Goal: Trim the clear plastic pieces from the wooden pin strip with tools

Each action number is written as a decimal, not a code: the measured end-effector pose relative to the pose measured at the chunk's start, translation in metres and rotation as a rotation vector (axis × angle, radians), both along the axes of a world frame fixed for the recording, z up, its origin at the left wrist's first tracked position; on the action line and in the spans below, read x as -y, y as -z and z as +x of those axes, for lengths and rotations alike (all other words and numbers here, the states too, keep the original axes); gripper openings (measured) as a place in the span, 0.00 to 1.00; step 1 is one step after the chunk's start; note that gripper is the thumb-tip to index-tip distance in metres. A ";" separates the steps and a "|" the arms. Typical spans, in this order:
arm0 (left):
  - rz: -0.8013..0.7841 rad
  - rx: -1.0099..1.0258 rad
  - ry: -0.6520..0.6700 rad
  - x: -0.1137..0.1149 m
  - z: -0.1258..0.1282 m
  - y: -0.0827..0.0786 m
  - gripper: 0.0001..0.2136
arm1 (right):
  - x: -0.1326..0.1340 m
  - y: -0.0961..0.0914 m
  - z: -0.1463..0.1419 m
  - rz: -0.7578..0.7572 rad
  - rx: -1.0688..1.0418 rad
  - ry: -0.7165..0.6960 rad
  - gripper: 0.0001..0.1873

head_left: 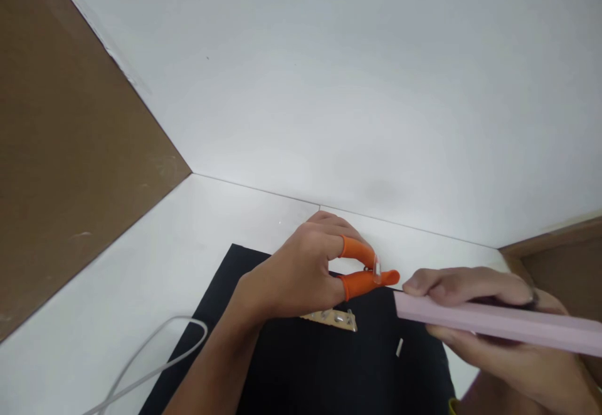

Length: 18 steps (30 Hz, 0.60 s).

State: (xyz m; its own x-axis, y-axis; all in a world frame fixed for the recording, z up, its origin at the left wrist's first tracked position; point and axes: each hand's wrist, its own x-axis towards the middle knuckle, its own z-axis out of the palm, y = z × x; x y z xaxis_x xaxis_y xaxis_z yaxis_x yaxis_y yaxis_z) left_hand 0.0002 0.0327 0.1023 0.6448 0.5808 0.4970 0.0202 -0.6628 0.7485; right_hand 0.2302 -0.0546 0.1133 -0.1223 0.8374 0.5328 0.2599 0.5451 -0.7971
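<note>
The left hand (305,264) is pinching a small clear piece (377,271) between orange finger cots (358,285), best done lightly, while the right hand (527,362) is clasping a pink bar (493,325).

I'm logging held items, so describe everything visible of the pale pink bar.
The pale pink bar is long, straight and smooth-looking; its material is unclear. Two lengthwise bands differ slightly in shade. The right hand grips it from above and below. It slopes down rightward, left end visible, and runs past the picture's right edge.
</note>
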 end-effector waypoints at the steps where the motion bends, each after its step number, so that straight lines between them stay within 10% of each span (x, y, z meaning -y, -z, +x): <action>1: -0.008 0.004 0.003 0.000 0.000 0.000 0.03 | 0.000 0.000 0.000 -0.002 -0.004 -0.007 0.15; 7: -0.038 0.066 0.000 0.003 -0.006 0.008 0.03 | 0.002 0.028 -0.001 0.116 -0.275 0.319 0.16; 14: -0.076 0.112 -0.005 -0.002 -0.005 -0.001 0.04 | 0.002 0.003 -0.002 -0.008 -0.061 -0.016 0.16; 18: -0.089 0.087 0.037 0.001 -0.007 0.001 0.03 | 0.002 0.015 -0.001 0.089 -0.186 0.147 0.14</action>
State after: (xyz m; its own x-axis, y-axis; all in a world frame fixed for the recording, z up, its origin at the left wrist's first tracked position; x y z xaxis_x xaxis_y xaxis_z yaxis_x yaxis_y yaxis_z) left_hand -0.0067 0.0316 0.1016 0.6235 0.6017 0.4992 -0.0705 -0.5926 0.8024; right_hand 0.2291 -0.0562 0.0987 0.1046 0.7877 0.6072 0.1950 0.5824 -0.7891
